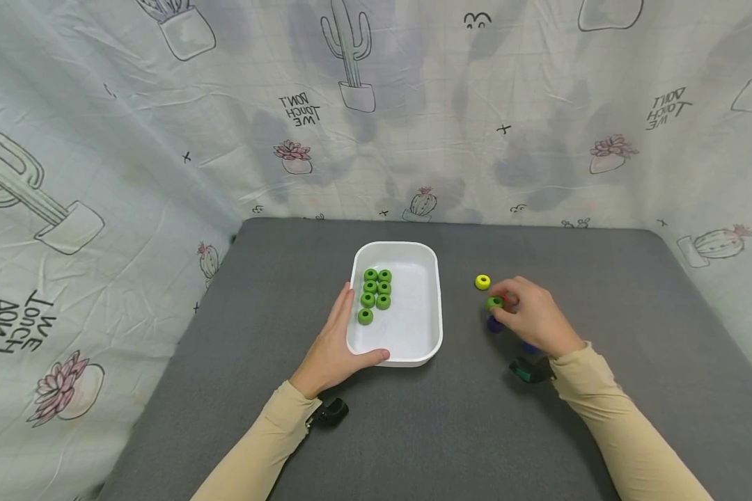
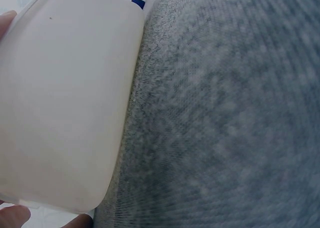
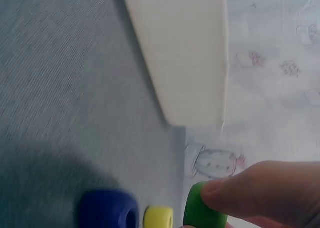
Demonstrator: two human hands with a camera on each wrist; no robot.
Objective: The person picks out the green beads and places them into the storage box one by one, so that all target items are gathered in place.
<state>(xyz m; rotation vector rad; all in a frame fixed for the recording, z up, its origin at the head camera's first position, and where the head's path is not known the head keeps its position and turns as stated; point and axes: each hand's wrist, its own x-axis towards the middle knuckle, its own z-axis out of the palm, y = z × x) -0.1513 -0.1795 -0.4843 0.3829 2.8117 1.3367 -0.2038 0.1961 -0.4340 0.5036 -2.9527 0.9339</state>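
Note:
A white tray (image 1: 411, 341) lies on the grey table, with several green beads (image 1: 384, 302) standing in rough rows along its left side. My left hand (image 1: 333, 348) holds the tray by its near left corner, fingers along the left wall and thumb over the near rim. To the right of the tray, my right hand (image 1: 533, 314) pinches a green bead (image 3: 202, 208) between thumb and fingers. Below that bead is a dark blue bead (image 1: 494, 324). A red bead (image 1: 511, 299) is partly hidden behind the right hand's fingers.
A yellow bead (image 1: 482, 282) lies beyond the right hand. Another blue bead (image 1: 530, 347) is partly covered under the right wrist. A cactus-print cloth (image 1: 407, 139) hangs behind and beside the grey table (image 1: 451, 431).

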